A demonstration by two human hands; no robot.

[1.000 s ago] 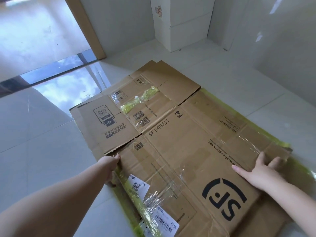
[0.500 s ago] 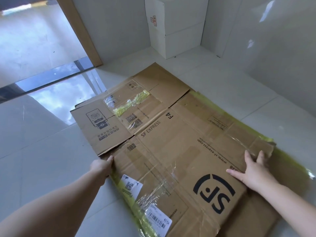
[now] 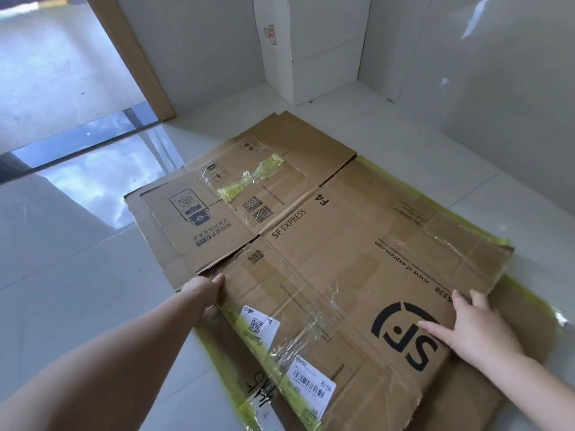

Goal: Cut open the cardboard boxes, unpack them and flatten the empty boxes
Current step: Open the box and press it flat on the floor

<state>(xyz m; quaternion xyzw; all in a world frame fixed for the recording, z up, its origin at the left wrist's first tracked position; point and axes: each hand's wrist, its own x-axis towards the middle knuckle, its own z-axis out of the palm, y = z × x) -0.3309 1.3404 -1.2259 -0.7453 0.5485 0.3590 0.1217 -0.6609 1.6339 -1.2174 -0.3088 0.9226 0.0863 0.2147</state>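
From my remote seat I see the tiled floor (image 3: pixel 71 275) first, at nine o'clock, with a wooden door frame (image 3: pixel 137 60) rising at eleven o'clock beside a pane of glass (image 3: pixel 77 144) set at floor level. The left hand (image 3: pixel 203 293) comes in from seven o'clock and holds the left edge of the top flattened box (image 3: pixel 357 275); its fingers curl under that edge, thumb on top, so this grip is clenched on the cardboard. Under that edge a lower flattened box (image 3: pixel 199 219) lies on the floor, sticking out toward ten o'clock, printed with a phone drawing and square codes. A twist of yellow tape (image 3: pixel 249 178) lies on the cardboard toward twelve o'clock. Two white shipping labels (image 3: pixel 259 325) sit on the top box near six o'clock, under wrinkled clear tape. The top box lies flat in the middle of the view, printed "SF EXPRESS" and with a big black logo (image 3: pixel 404 334) at about four o'clock. Yellow-green tape (image 3: pixel 435 200) runs along the edges of the pile. At twelve o'clock two white boxes (image 3: pixel 311 48) stand stacked against the wall. The right hand (image 3: pixel 476 328) enters from four o'clock and lies palm down on the top box beside the logo, fingers spread and straight: a released grip, pressing only.
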